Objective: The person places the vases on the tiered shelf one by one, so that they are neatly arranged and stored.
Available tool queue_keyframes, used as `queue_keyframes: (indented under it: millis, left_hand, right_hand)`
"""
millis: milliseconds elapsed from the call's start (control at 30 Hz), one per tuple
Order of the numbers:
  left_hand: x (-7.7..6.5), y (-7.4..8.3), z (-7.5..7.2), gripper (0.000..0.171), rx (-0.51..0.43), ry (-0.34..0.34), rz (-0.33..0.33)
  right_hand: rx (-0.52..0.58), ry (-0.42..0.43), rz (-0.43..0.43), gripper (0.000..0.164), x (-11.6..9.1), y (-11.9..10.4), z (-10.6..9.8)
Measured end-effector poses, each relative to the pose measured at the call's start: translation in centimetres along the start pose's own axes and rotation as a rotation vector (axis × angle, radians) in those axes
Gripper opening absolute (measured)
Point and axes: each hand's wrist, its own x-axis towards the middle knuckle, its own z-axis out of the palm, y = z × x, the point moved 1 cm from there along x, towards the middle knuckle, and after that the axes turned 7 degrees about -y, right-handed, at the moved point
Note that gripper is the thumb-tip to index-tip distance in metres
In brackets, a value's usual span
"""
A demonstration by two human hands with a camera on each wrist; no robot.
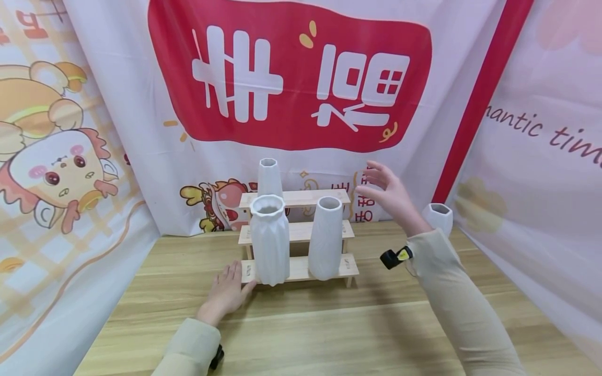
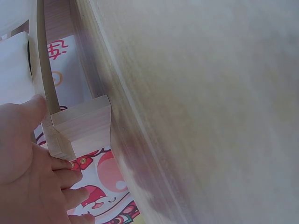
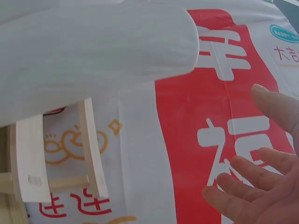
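Left hand: the left hand (image 1: 227, 290) grips the left end of the stand's lowest shelf, thumb at its front edge.
Right hand: the right hand (image 1: 383, 188) is raised near the top shelf's right end; fingers spread and loosely bent, holding nothing.
Stand: three-step wooden stand (image 1: 301, 232), on the table (image 1: 301, 334) before the printed cloth (image 1: 291, 78).
Wrist views: left shows the stand's leg (image 2: 86, 126) under the board, which the head view mostly hides; right shows the gap between shelves and a white vase up close.
Vases: fluted vase (image 1: 271, 245) and tapered vase (image 1: 325, 243) upright on the lowest shelf; faceted vase (image 1: 269, 180) on the top shelf; mouths up, insides grey, bottoms too deep to see.
Hidden: faceted vase's base, behind the fluted one; corner vase (image 1: 439, 216), lower part behind the right sleeve; right-wrist vase cut off by the frame.
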Motion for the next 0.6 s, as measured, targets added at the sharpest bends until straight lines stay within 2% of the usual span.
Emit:
queue_keyframes:
  millis: [133, 433, 600]
  left_hand:
    - [0.0, -0.1, 0.1, 0.074, -0.001, 0.0, -0.001]
    - [0.2, -0.2, 0.3, 0.075, -0.002, -0.002, -0.005]
    - [0.2, -0.2, 0.3, 0.075, 0.002, 0.0, -0.005]
  right_hand:
    - [0.012, 0.026, 0.007, 0.074, -0.7, 0.7, -0.6]
    - [-0.052, 0.079, 0.043, 0.08, -2.3, 2.5, -2.4]
    - [-0.06, 0.108, 0.093, 0.081, -3.3, 3.4, -3.6]
